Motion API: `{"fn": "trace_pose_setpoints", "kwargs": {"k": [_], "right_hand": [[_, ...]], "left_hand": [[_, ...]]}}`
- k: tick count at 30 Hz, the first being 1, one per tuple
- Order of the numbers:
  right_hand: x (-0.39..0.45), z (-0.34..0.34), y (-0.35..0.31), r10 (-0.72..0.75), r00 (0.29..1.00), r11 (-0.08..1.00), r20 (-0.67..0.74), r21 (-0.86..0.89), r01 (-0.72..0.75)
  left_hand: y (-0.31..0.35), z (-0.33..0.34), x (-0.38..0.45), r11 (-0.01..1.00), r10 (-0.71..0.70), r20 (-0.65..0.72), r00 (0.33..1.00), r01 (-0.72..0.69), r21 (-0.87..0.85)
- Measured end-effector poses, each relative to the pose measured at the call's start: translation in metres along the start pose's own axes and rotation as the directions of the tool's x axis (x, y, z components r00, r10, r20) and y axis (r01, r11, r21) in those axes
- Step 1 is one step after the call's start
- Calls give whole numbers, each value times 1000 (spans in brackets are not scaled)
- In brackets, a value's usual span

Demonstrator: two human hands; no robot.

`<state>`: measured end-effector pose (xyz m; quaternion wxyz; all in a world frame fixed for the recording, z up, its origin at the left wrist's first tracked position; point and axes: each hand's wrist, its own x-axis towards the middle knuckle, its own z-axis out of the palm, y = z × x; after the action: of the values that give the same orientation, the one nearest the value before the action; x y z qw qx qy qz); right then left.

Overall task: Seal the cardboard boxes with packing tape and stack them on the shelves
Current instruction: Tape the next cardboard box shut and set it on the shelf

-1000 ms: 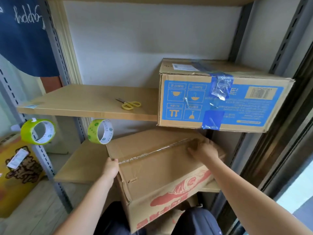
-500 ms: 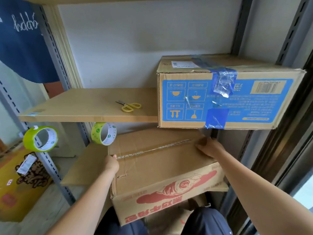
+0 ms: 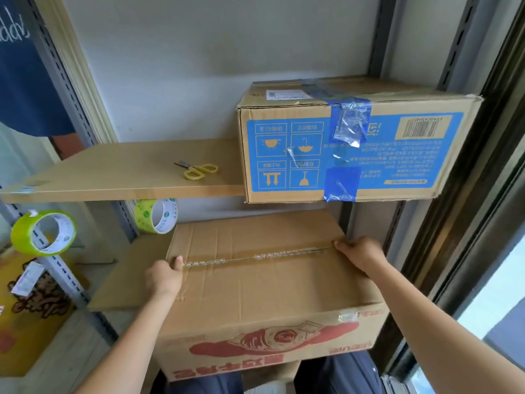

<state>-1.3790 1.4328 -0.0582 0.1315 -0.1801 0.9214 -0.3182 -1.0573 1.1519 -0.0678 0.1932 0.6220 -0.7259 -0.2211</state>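
1. A person holds a taped cardboard box (image 3: 272, 282) at the lower shelf (image 3: 133, 277) of a metal-framed rack, its far end resting over the shelf board and its printed red front toward the camera.
2. The left hand (image 3: 163, 277) grips the box's left edge, fingers curled over the end of the clear tape seam (image 3: 255, 255) that runs across the lid.
3. The right hand (image 3: 359, 253) grips the right edge at the seam's other end, fingers bent around the corner.
4. Directly above, on the upper shelf (image 3: 119, 173), sits a blue-printed box (image 3: 355, 146) sealed with blue tape; it overhangs the shelf's front edge.
5. Yellow-handled scissors (image 3: 197, 169) lie on the upper shelf, left of the blue-printed box.
6. Two green tape rolls (image 3: 156, 214) hang at the left: one just under the upper shelf, the other on the rack's upright.
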Motion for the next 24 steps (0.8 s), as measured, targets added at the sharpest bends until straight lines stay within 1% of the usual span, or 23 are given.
{"fn": "trace_pose_setpoints", "kwargs": {"k": [2, 4, 7, 8, 9, 10, 11, 12, 13, 14, 15, 16, 17, 18, 19, 20, 22, 23, 24], "right_hand": [[-10, -2, 7, -2, 999, 1000, 37, 16, 2], [-21, -4, 11, -17, 999, 999, 45, 33, 15], [-34, -8, 18, -52, 997, 997, 60, 54, 49], [-40, -9, 21, -44, 996, 994, 82, 105, 36], [-47, -10, 26, -10, 991, 976, 132, 216, -19], [-55, -10, 31, 29, 977, 920, 211, 376, -109], [-65, -9, 34, 49, 955, 837, 292, 509, -199], [-73, -8, 37, 46, 944, 768, 328, 593, -243], [-80, -7, 39, 39, 945, 746, 326, 619, -245], [-84, -4, 39, 29, 951, 749, 308, 624, -225], [-88, -1, 38, 19, 959, 758, 282, 622, -198], [-94, 2, 36, 17, 966, 762, 257, 623, -179], [-99, 4, 35, 16, 971, 758, 237, 631, -166], [-105, 7, 35, 9, 974, 743, 226, 650, -158], [-112, 9, 35, 7, 975, 717, 221, 678, -159], [-118, 13, 35, 18, 976, 683, 217, 710, -170], [-131, 25, 36, 38, 980, 625, 194, 761, -175], [-135, 31, 38, 40, 987, 626, 158, 766, -148], [-135, 35, 40, 49, 996, 675, 80, 732, -92]], "left_hand": [[-5, -1, 1, 1000, 19, -4, 1000, -19, 21], [-6, -3, -1, 998, 49, -9, 999, -48, 45], [-3, -10, -5, 992, 97, 35, 995, -99, 76], [-1, -14, -8, 990, 98, 50, 994, -103, 97], [0, -17, -14, 983, 96, 52, 994, -103, 149], [2, -18, -23, 965, 97, 30, 995, -102, 240], [4, -19, -38, 930, 108, -4, 994, -99, 353], [8, -18, -58, 888, 147, -27, 989, -120, 444], [15, -14, -80, 852, 221, -11, 975, -187, 489], [22, -4, -102, 828, 295, 61, 954, -287, 483], [30, 8, -122, 806, 361, 161, 918, -395, 441], [37, 20, -140, 773, 428, 245, 870, -493, 400], [45, 29, -153, 734, 496, 288, 819, -573, 366], [50, 34, -160, 705, 566, 287, 773, -634, 317], [52, 34, -161, 692, 629, 253, 735, -678, 248], [51, 32, -159, 694, 674, 203, 710, -703, 156], [42, 28, -150, 700, 711, 102, 695, -714, -14], [36, 27, -145, 700, 714, 47, 698, -713, -38], [31, 25, -141, 709, 705, -11, 709, -705, -23]]}}
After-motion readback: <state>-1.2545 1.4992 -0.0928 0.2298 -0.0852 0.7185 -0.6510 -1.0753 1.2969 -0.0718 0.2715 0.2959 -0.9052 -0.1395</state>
